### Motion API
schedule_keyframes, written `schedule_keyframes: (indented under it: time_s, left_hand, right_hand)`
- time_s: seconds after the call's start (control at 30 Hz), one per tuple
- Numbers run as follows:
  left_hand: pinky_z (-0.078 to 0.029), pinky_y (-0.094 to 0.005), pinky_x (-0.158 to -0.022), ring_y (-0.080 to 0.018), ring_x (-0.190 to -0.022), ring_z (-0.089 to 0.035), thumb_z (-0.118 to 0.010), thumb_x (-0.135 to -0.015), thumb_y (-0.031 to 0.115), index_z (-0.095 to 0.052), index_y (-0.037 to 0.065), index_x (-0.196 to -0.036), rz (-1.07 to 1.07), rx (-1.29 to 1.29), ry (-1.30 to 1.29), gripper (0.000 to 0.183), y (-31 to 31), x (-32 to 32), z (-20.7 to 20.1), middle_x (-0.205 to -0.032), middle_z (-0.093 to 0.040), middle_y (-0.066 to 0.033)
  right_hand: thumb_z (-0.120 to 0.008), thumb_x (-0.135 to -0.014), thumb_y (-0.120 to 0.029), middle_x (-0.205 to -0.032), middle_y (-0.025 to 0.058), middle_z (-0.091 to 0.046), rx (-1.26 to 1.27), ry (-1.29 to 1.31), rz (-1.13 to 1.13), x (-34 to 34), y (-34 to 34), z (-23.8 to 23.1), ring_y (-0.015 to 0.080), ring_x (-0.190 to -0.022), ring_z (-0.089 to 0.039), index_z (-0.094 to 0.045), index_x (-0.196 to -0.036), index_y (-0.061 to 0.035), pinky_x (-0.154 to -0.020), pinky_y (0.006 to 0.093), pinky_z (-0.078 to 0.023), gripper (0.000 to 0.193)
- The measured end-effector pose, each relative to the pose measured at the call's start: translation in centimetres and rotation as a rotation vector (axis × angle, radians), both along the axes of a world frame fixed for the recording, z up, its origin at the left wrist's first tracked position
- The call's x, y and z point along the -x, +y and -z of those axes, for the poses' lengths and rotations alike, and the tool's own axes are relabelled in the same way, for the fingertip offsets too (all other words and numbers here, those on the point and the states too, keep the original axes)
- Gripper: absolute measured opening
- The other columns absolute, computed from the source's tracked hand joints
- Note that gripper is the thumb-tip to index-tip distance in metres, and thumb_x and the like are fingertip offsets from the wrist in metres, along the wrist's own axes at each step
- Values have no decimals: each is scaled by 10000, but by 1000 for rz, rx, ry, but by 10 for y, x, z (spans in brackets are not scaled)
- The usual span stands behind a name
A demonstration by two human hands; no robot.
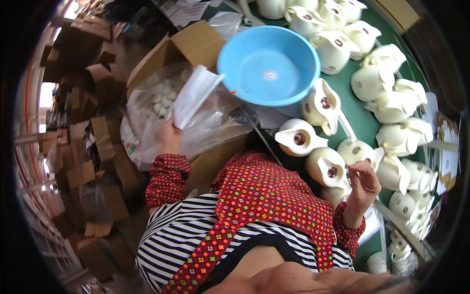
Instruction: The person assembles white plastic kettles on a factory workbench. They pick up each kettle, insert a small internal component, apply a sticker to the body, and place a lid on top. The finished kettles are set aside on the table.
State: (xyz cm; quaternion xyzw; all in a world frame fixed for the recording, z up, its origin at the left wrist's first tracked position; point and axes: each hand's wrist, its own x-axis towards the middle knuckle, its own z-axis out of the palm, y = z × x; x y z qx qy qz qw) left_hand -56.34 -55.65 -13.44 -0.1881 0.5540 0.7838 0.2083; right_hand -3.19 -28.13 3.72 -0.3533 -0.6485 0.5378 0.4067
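My left hand (171, 136) is closed on the lower end of a folded white paper sheet (197, 95). It holds the sheet up over an open cardboard box (198, 41) lined with clear plastic (147, 134). Small pale pieces (164, 105) show inside the plastic. On the other side, my right hand (363, 183) is raised with thumb and forefinger pinched together; anything between them is too small to make out. Close by it stand cream-coloured jugs (327, 167) with wide spouts and brown openings.
A blue plastic basin (269, 63) rests on the green tabletop (360, 115), beside the box. Many more cream jugs (374, 81) crowd the table's far and right parts. Several cardboard boxes (100, 183) are piled on the floor to the left. A metal rail (399, 223) runs along the right.
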Motion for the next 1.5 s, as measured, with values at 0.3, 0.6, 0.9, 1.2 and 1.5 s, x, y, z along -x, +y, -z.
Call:
schedule_keyframes:
  time_s: [0.3, 0.6, 0.9, 1.2, 1.5]
  left_hand:
    - [-345, -248, -475, -88, -490, -417, -570, -982, 184, -553, 57, -962, 264, -930, -498, 129, -28, -24, -25, -639, -421, 34]
    - [-317, -231, -499, -103, -492, -369, -546, -1019, 279, -506, 153, -856, 155, -431, -207, 209, -12, 0, -33, -658, -400, 49]
    - [-511, -305, -736, -131, -786, -622, -600, -1038, 298, -693, -37, -1027, 782, 322, 756, 348, 121, 91, -27, -864, -690, -37]
    - [-557, -358, -832, -234, -973, -685, -734, -952, 312, -621, 23, -1309, 967, 400, 891, 473, 308, 217, -20, -1219, -658, -161]
    - [-345, -545, -1171, -459, -1456, -314, -565, -1004, 383, -560, 90, -1445, 549, 1344, 1362, 529, 470, 498, 103, -1629, -255, -243]
  right_hand:
    - [-658, -898, 120, -964, 103, -662, 137, 80, -74, 29, -2, -2, 147, -887, -614, -664, -988, 48, -828, 254, -473, 115]
    - [-654, -840, 156, -972, 107, -658, 48, 41, -95, 58, 11, -3, 182, -939, -603, -668, -971, 47, -838, 274, -468, 171]
    - [-753, -823, 34, -1223, 128, -562, 20, -82, 17, 130, 33, -20, 179, -988, -546, -677, -892, -6, -917, 313, -445, 110]
    - [-766, -871, -107, -1188, 147, -579, 141, -251, -17, 247, 73, -19, 215, -1091, -570, -665, -940, 20, -958, 321, -440, 177]
    - [-688, -971, -78, -1067, 98, -646, 388, -420, 98, 224, 117, 53, 153, -841, -638, -667, -1071, 26, -800, 292, -530, 147]
